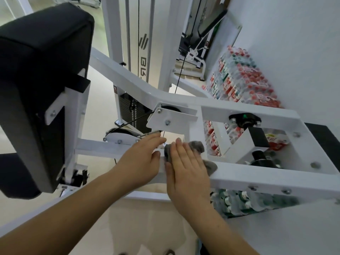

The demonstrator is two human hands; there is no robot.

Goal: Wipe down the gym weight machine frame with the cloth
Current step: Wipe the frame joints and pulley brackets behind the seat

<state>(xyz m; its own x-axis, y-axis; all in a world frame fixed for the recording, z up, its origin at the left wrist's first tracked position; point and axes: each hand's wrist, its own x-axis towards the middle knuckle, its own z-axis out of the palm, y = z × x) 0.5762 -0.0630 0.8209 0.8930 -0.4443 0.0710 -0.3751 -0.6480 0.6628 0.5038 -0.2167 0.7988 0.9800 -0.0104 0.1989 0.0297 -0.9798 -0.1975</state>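
Both hands met the frame (257, 177): right hand (187, 166) pressed the cloth (197, 147) under flat fingers, left hand (145, 159) lay loose and empty beside it, the bar stretching rightward.

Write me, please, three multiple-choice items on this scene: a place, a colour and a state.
1. Where is the cloth?
A. In a bucket
B. Under the right hand on the white frame beam
C. Hung on a hook

2. What colour is the cloth?
A. Grey
B. Red
C. Yellow

3. How is the right hand?
A. Clenched in a fist
B. Flat, fingers straight, pressing the cloth
C. Hanging idle

Answers: 1 B, its edges show beside the hand; 2 A, its folds are grey; 3 B, the fingers lie straight over it.
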